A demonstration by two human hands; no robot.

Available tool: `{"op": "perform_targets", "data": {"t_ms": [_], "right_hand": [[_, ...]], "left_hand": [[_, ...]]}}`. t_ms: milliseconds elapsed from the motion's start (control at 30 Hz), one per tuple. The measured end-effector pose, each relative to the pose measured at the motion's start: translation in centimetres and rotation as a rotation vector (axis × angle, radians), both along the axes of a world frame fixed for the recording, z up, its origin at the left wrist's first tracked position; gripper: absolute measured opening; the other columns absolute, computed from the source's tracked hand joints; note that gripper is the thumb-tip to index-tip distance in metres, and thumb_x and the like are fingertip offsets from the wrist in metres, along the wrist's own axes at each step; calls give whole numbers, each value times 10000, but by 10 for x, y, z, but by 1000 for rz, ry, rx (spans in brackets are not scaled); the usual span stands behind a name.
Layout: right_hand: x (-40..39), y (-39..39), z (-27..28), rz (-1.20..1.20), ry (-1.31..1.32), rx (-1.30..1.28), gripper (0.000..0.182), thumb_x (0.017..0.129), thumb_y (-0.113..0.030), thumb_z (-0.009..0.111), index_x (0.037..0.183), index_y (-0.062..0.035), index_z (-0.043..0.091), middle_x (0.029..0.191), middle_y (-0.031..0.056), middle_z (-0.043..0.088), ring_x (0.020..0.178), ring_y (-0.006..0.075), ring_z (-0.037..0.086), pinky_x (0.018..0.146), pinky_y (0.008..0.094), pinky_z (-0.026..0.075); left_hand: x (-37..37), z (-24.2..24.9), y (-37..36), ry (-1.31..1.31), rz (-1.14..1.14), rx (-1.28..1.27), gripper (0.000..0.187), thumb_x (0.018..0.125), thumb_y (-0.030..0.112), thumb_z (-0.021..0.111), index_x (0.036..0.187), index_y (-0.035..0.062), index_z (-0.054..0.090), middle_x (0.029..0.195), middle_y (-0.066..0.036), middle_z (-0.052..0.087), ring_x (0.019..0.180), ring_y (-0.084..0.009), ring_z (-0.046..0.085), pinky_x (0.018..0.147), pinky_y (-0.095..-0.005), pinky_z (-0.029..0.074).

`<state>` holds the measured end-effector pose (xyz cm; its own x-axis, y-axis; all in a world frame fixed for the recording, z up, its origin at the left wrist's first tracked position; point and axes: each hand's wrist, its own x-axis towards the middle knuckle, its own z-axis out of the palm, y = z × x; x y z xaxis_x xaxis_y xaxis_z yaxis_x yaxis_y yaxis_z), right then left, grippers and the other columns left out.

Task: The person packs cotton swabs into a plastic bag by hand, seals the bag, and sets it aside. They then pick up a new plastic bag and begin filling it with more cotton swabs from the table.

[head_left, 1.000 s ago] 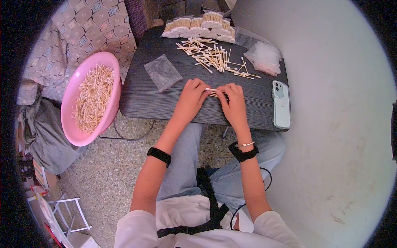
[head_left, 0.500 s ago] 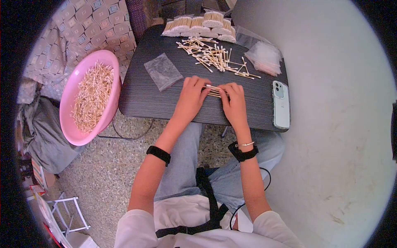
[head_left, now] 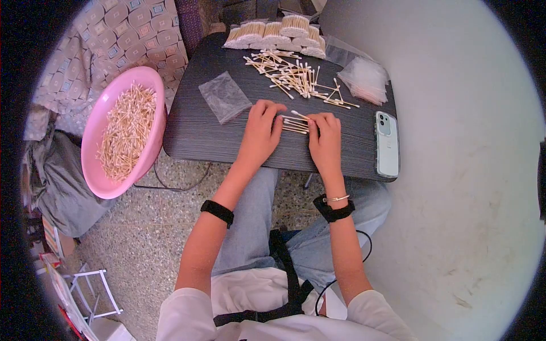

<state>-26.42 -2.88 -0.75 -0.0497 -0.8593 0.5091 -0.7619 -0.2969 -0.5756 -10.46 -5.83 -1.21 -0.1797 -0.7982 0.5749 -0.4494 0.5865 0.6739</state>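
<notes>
Between my hands, several cotton swabs [head_left: 296,126] lie side by side near the table's front. One swab [head_left: 301,116] is tilted across the top of them, its near end pinched in the fingers of my right hand [head_left: 326,136]. My left hand [head_left: 261,129] rests on the table just left of the white tips, thumb and forefinger apart, with nothing visible in it. Beyond both hands spreads a loose pile of swabs [head_left: 296,77]. An unfilled clear plastic bag [head_left: 224,98] lies flat to the left of my left hand.
Packed swab bags [head_left: 273,35] are stacked at the back of the dark table [head_left: 193,133]. A pile of clear bags [head_left: 364,79] and a phone [head_left: 387,145] are at the right, beside a pale wall [head_left: 455,170]. A pink basin [head_left: 94,145] full of swabs stands left.
My hands have moved slightly apart. My left fingers have come off the swabs, and one swab now slants above the row in my right hand.
</notes>
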Motion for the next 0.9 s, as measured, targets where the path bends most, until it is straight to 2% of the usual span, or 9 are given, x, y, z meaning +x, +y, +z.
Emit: {"op": "perform_targets", "data": {"t_ms": [433,533,900], "right_hand": [[1,0,-1,-11,-32,-19,104,827,-78,558,888,-7,604,872,132,534,846,310,485,760,386,405],[1,1,0,-12,-20,-18,93,819,-74,566,879,-12,602,871,131,532,847,311,485,758,387,406],[1,0,-2,-10,-8,-31,86,816,-78,575,870,-15,599,868,127,535,849,309,488,762,387,407]], "left_hand": [[0,4,4,-74,-21,-39,151,739,-38,556,878,16,577,883,-115,484,851,-289,480,746,-373,412],[0,2,4,-98,1,16,143,745,5,581,884,27,600,908,-109,534,895,-287,507,811,-369,413],[2,-3,0,-58,16,74,84,775,52,597,851,20,586,903,-104,551,885,-282,513,797,-360,413]]}}
